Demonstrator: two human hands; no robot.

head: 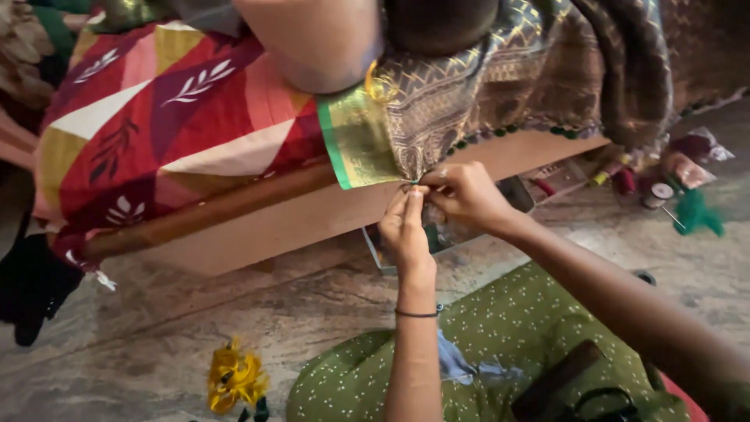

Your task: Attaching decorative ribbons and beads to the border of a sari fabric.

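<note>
From my seat at the feed, the upper left of the frame is filled by a patchwork bedsheet in red, maroon, pink and mustard with white leaf prints, draped over a wooden bed frame. Below it I see mottled stone floor. At the bottom, left of centre, a yellow tassel bundle lies on that floor. A dark cloth hangs at the far left edge. At the right edge I make out a thread spool just beside a green tuft. Dark scissors rest on green dotted fabric at bottom right.
</note>
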